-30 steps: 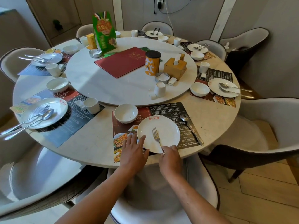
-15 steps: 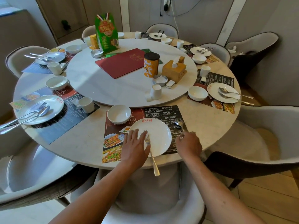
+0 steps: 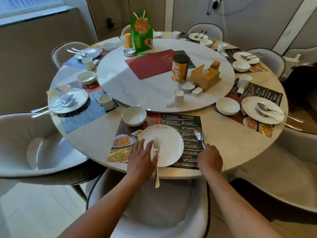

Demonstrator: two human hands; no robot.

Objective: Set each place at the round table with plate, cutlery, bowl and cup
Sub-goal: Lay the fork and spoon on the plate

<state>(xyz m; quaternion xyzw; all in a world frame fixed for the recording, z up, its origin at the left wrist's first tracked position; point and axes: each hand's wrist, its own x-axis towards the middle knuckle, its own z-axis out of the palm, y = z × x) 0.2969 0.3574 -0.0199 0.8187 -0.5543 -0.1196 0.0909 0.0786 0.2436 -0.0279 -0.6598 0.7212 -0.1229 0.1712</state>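
At the nearest placemat, the left hand is lying flat-fingered on the round white plate; the right hand is gripping the steel spoon, best laid beside the steel fork.

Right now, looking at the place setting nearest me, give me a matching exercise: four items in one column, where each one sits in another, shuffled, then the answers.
Items:
1. fork
2. spoon
3. bowl
4. plate

Places:
A. on the placemat, just right of the plate, handle under the right hand
B. beyond the plate, to its left, by the turntable's edge
C. lying across the plate, handle overhanging the table edge
D. on the placemat, the left hand resting on its left rim

Pairs: 1-C, 2-A, 3-B, 4-D
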